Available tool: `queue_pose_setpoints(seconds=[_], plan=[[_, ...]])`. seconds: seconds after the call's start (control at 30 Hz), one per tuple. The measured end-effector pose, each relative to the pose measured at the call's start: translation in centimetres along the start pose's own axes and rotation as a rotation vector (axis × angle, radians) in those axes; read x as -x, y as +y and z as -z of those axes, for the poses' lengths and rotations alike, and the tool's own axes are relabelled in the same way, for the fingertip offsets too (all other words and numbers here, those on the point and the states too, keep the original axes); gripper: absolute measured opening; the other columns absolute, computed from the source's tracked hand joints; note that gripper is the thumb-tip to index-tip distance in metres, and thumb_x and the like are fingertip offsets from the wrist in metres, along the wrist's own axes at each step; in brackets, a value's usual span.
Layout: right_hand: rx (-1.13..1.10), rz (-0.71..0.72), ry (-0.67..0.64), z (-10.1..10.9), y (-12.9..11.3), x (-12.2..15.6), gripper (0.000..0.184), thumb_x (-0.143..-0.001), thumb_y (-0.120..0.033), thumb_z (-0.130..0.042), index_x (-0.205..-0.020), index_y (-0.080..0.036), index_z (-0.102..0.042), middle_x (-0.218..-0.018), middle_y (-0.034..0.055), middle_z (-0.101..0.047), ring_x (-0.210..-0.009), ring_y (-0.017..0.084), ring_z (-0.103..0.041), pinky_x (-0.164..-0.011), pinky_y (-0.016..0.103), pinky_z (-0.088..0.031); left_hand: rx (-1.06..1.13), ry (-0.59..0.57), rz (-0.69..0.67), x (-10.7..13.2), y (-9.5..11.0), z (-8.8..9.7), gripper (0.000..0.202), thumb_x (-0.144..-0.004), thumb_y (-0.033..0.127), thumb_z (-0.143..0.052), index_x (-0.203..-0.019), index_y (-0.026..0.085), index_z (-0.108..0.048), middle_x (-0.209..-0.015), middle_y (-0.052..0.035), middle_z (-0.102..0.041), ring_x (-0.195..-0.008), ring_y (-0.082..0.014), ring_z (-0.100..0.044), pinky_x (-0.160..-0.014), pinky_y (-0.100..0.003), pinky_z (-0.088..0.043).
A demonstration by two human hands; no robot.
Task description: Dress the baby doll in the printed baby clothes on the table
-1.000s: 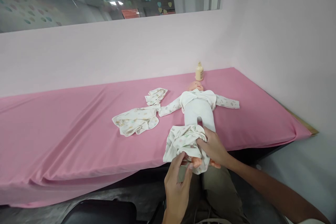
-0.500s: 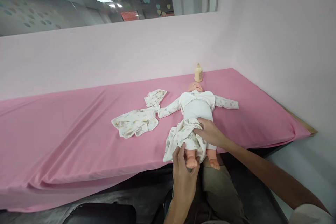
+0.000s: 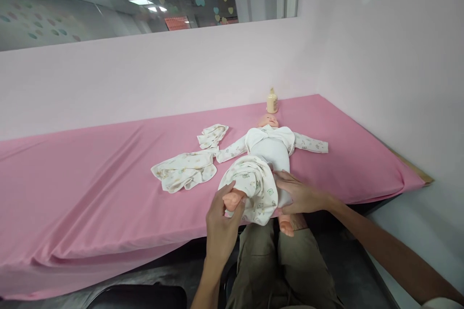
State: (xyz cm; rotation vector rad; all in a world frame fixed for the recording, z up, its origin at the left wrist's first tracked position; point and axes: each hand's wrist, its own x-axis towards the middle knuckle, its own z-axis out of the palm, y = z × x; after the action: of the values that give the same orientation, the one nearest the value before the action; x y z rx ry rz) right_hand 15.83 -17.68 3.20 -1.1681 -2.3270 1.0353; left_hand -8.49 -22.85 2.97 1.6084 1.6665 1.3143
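A baby doll (image 3: 275,148) lies on its back on the pink-covered table, head toward the wall, in a white patterned long-sleeved top rolled up at the chest. Patterned baby pants (image 3: 255,186) are bunched around one leg, whose bare foot sticks out of the leg opening. My left hand (image 3: 224,222) grips that foot, thumb and fingers on either side, holding the leg lifted and swung left. Against the doll's other thigh rests my right hand (image 3: 302,194), fingers apart beside the pants' edge. The doll's other foot (image 3: 285,226) hangs over the table's front edge.
A patterned baby garment (image 3: 184,170) lies spread to the left, with a smaller crumpled cloth part (image 3: 213,136) above it. A cream pump bottle (image 3: 271,101) stands behind the doll's head. Black chair (image 3: 137,297) at lower left; wall on the right.
My left hand has taken hold of the doll's foot and moved it up and left, with the pants swinging along. My right hand has let go of the pants' waist and slid down to the thigh.
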Motion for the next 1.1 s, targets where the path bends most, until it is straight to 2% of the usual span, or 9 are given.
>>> queue_pose_setpoints(seconds=[0.1, 0.23, 0.3, 0.37, 0.47, 0.6, 0.73, 0.83, 1.1], plan=[[0.062, 0.109, -0.027, -0.5, 0.3, -0.5, 0.060, -0.074, -0.023, -0.064, -0.133, -0.019, -0.051, -0.150, 0.0110, -0.035, -0.146, 0.029, -0.008, -0.118, 0.048, -0.011, 0.050, -0.024, 0.071, -0.3, 0.2, 0.3, 0.054, -0.081, 0.041, -0.064, -0.130, 0.022, -0.054, -0.121, -0.0090, -0.063, -0.113, -0.0245, -0.058, -0.096, -0.038, -0.046], [0.107, 0.236, 0.115, -1.9, -0.3, -2.6, 0.039, -0.072, -0.019, -0.067, -0.111, -0.022, -0.065, -0.128, 0.0080, -0.058, -0.141, 0.033, -0.022, -0.117, 0.051, -0.004, 0.063, -0.022, 0.086, -0.2, 0.3, 0.4, 0.055, -0.079, 0.041, -0.065, -0.129, 0.022, -0.054, -0.123, -0.0094, -0.062, -0.115, -0.0250, -0.057, -0.099, -0.039, -0.044], [0.093, 0.284, 0.130, -2.4, -0.9, -3.4, 0.029, -0.072, -0.015, -0.065, -0.100, -0.022, -0.067, -0.114, 0.0067, -0.064, -0.132, 0.032, -0.035, -0.116, 0.050, -0.010, 0.062, -0.023, 0.091, -0.2, 0.4, 0.5, 0.054, -0.080, 0.041, -0.064, -0.129, 0.022, -0.054, -0.125, -0.0095, -0.061, -0.116, -0.0248, -0.056, -0.100, -0.039, -0.043], [0.012, 0.298, 0.118, -2.7, -1.4, -3.7, 0.021, -0.076, -0.013, -0.059, -0.093, -0.022, -0.068, -0.103, 0.0046, -0.066, -0.119, 0.029, -0.048, -0.111, 0.047, -0.024, 0.056, -0.025, 0.110, -0.2, 0.4, 0.6, 0.054, -0.080, 0.042, -0.064, -0.129, 0.021, -0.054, -0.124, -0.0095, -0.061, -0.116, -0.0247, -0.056, -0.099, -0.038, -0.044], [-0.266, 0.230, 0.046, -2.5, -2.1, -3.2, 0.017, -0.080, -0.015, -0.053, -0.090, -0.020, -0.066, -0.097, 0.0026, -0.065, -0.102, 0.024, -0.057, -0.096, 0.040, -0.041, 0.059, -0.022, 0.152, -0.2, 0.5, 0.7, 0.055, -0.079, 0.044, -0.064, -0.128, 0.020, -0.054, -0.122, -0.0101, -0.062, -0.114, -0.0250, -0.057, -0.097, -0.039, -0.045], [-0.629, 0.144, 0.024, -1.8, -2.5, -2.2, 0.016, -0.083, -0.019, -0.049, -0.096, -0.019, -0.058, -0.096, 0.0009, -0.061, -0.090, 0.017, -0.058, -0.087, 0.033, -0.046, 0.071, 0.004, 0.191, 0.1, 0.2, 0.6, 0.057, -0.078, 0.047, -0.065, -0.126, 0.019, -0.054, -0.121, -0.0103, -0.062, -0.111, -0.0249, -0.058, -0.095, -0.039, -0.046], [-0.659, 0.102, 0.161, -0.7, -2.3, -1.8, 0.006, -0.085, -0.025, -0.051, -0.086, -0.020, -0.053, -0.088, -0.0003, -0.055, -0.084, 0.015, -0.053, -0.080, 0.030, -0.045, 0.061, 0.027, 0.168, 0.7, -0.7, 0.1, 0.053, -0.078, 0.047, -0.064, -0.122, 0.018, -0.057, -0.113, -0.0093, -0.064, -0.103, -0.0244, -0.060, -0.090, -0.038, -0.048], [-0.726, 0.015, 0.251, -0.5, -2.2, -1.6, 0.012, -0.087, -0.031, -0.052, -0.085, -0.020, -0.050, -0.083, -0.0009, -0.052, -0.078, 0.014, -0.050, -0.075, 0.028, -0.044, 0.053, 0.070, 0.141, 1.6, -1.3, -0.7, 0.049, -0.079, 0.044, -0.064, -0.121, 0.019, -0.057, -0.114, -0.0086, -0.064, -0.104, -0.0242, -0.059, -0.090, -0.038, -0.048], [-0.683, -0.245, 0.327, -3.2, -2.2, -0.2, 0.029, -0.091, -0.046, -0.047, -0.102, -0.020, -0.053, -0.083, -0.0004, -0.055, -0.073, 0.014, -0.049, -0.063, 0.027, -0.041, -0.026, 0.111, 0.066, 3.9, -2.8, -3.1, 0.047, -0.081, 0.039, -0.062, -0.124, 0.021, -0.054, -0.120, -0.0093, -0.057, -0.113, -0.0249, -0.053, -0.095, -0.039, -0.047]])
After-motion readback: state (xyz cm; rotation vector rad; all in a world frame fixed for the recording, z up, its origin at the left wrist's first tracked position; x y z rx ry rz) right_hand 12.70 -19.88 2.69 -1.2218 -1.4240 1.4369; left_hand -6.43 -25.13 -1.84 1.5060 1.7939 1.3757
